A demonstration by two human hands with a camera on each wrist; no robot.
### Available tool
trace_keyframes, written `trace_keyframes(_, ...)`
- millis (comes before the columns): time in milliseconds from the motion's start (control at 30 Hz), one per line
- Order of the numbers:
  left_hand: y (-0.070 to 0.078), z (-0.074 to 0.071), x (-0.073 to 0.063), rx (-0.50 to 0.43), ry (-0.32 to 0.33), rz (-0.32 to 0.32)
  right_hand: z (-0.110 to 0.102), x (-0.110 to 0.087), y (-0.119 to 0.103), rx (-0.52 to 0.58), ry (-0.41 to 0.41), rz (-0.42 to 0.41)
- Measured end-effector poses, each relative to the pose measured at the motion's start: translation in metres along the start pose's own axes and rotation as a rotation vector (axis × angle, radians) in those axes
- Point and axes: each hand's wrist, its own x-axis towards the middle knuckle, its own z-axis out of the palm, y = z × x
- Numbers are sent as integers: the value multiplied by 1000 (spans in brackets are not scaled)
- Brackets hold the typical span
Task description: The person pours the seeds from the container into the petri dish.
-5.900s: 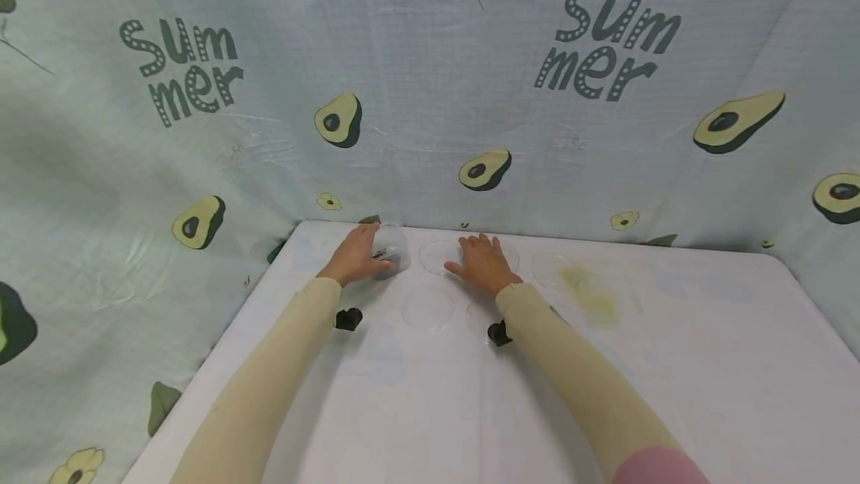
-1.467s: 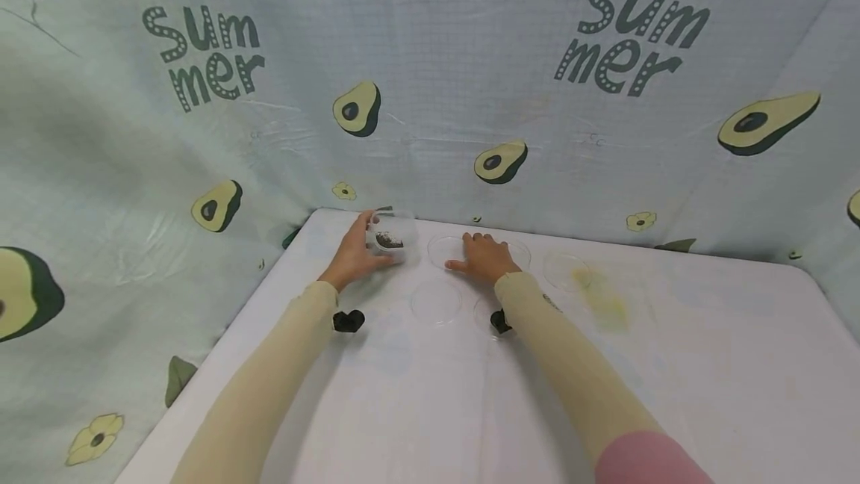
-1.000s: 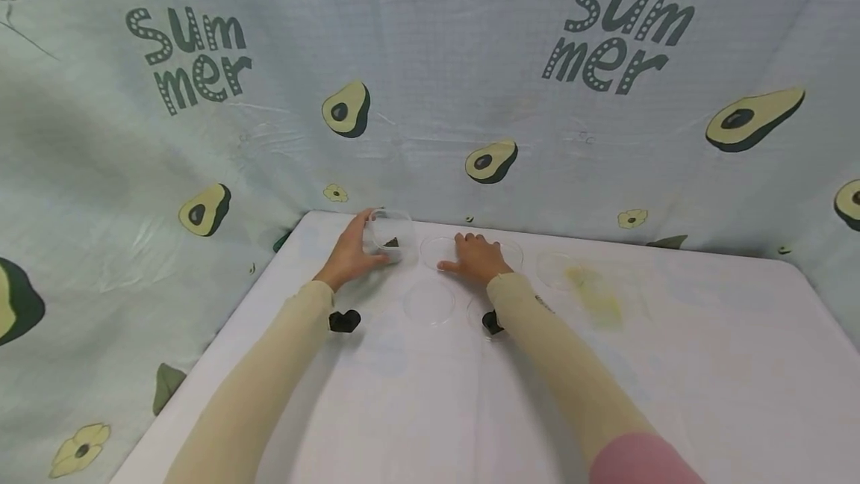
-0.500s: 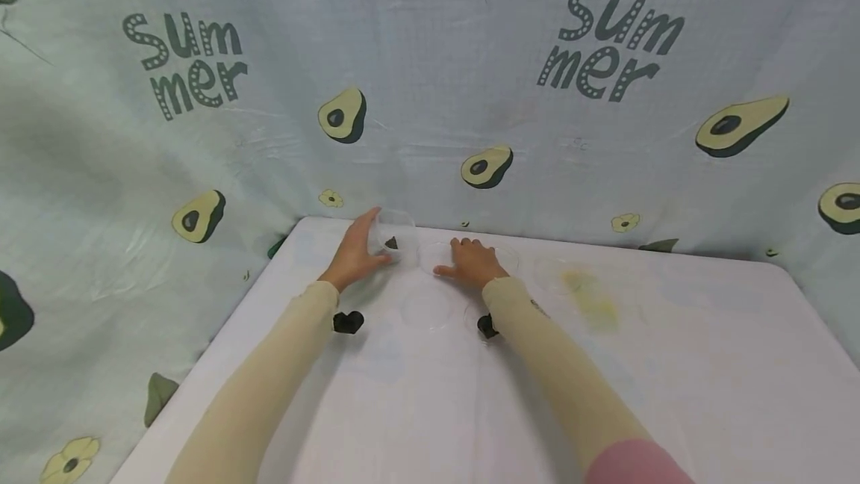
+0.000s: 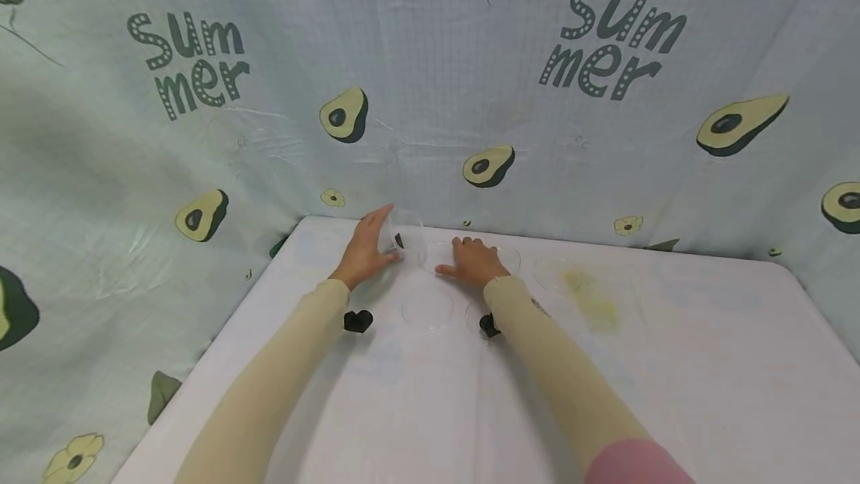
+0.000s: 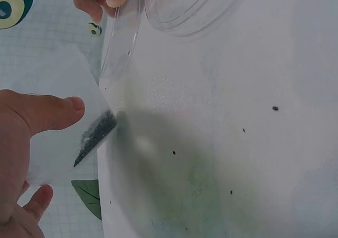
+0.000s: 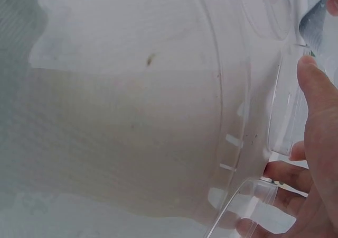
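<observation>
Container (image 5: 407, 230) tilts between hands (image 5: 365, 248) (image 5: 475, 262), gripped by the left.

The table (image 5: 403, 409) stands before the cloth (image 5: 416, 58). At the table's far left, the left hand (image 5: 366, 249) holds the container (image 5: 410, 224), tilted, with grains (image 6: 96, 136) in its low corner. Loose specks (image 6: 275, 109) lie on the near side. Dish 1 (image 5: 435, 256) sits just right of the container. The right hand (image 5: 475, 261) lies between dish 1 and dish 2 (image 5: 511, 258). Dish 3 (image 5: 428, 308) lies nearer, before dish 1. Dish 4 (image 5: 473, 315) lies right of dish 3. Dish 5 (image 5: 554, 275) lies right of dish 2, beside the stain (image 5: 596, 306).
</observation>
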Motion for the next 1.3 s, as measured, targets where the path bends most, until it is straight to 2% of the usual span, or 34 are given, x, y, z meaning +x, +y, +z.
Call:
trace_keyframes(467, 6, 4, 5, 49, 32, 36, 3, 4, 2, 10, -4, -3)
trace_keyframes(667, 8, 6, 8, 103, 44, 67, 4, 6, 4, 7, -7, -14)
trace_keyframes(833, 9, 7, 10, 153, 44, 71, 3, 8, 5, 2, -11, -22)
trace_keyframes(1100, 13, 8, 12, 171, 54, 67, 1, 9, 5, -4, -22, -15)
trace_keyframes(1300, 14, 11, 14, 194, 82, 108, -1, 9, 6, -7, -19, -22)
